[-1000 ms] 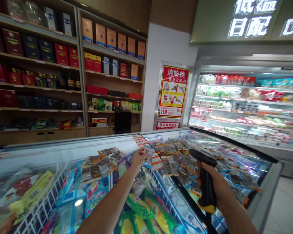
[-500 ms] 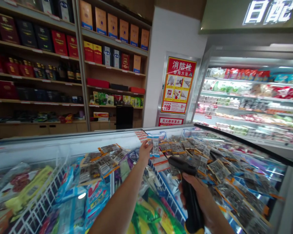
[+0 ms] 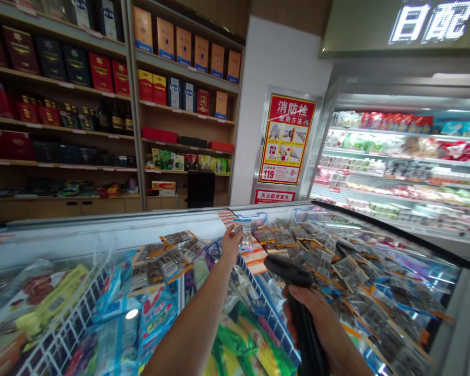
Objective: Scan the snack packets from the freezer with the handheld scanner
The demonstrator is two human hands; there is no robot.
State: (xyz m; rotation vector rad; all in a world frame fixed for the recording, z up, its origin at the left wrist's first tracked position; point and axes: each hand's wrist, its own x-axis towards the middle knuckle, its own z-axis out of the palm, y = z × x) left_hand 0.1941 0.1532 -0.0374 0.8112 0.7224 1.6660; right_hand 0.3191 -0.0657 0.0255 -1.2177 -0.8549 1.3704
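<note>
the left hand (image 3: 231, 244) pinches the left side of a small clear packet (image 3: 246, 235), up over the freezer (image 3: 168, 215); the right hand (image 3: 324, 319) curls round the grip of a black scanner (image 3: 288, 268). the packet looks light, limp and slippery, best pinched by its edge; the stiff scanner likely suits a full-palm grip.

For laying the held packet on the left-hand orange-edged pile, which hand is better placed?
Likely the left hand: it pinches the small packet and is nearer the left-hand pile, while the right hand holds the black scanner.
</note>
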